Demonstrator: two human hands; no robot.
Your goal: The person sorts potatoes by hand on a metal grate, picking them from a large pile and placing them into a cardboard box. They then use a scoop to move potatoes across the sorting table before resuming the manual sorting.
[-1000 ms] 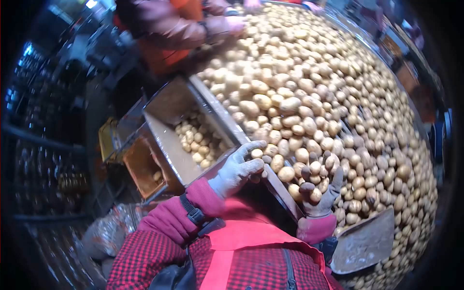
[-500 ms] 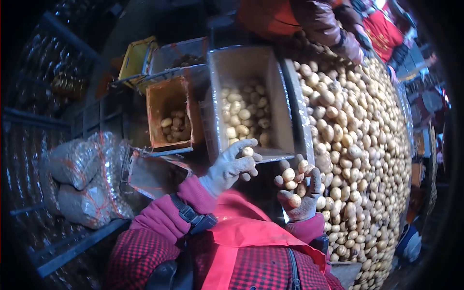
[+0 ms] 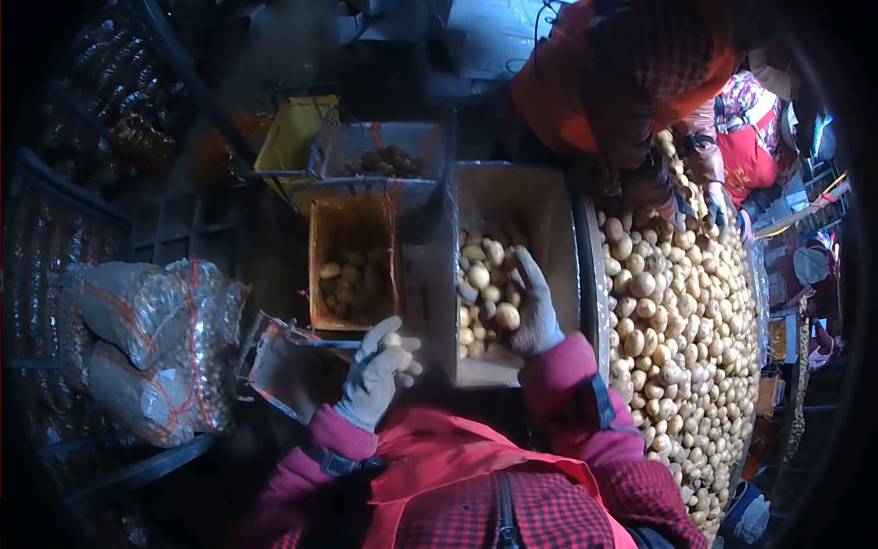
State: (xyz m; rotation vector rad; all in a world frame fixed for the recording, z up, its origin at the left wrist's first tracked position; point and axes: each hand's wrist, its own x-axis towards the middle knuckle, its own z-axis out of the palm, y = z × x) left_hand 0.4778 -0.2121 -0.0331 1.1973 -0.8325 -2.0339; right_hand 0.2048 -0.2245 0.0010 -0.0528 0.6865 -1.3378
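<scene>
My left hand [image 3: 373, 377], in a grey glove, has its fingers curled around a small potato [image 3: 392, 340], just in front of the orange-edged crate. My right hand [image 3: 535, 316], gloved too, is over the long lined box [image 3: 549, 371]. Its thumb is stretched out, and several potatoes [image 3: 507, 317] lie between thumb and fingertips. More potatoes [image 3: 471, 340] lie in the box below it, overlapping the hand's load in this view.
The orange-edged crate [image 3: 314, 265] holds some potatoes. Behind it stand a grey crate [image 3: 430, 146] and a yellow crate [image 3: 297, 128]. Filled sacks [image 3: 137, 311] lie at left. A potato-covered table [image 3: 601, 302] runs along the right, where another person's hands [image 3: 700, 215] work.
My right hand has moved from beside the table to over the long box with its potatoes. My left hand has drawn back left from that box, still holding a potato. The view has shifted.
</scene>
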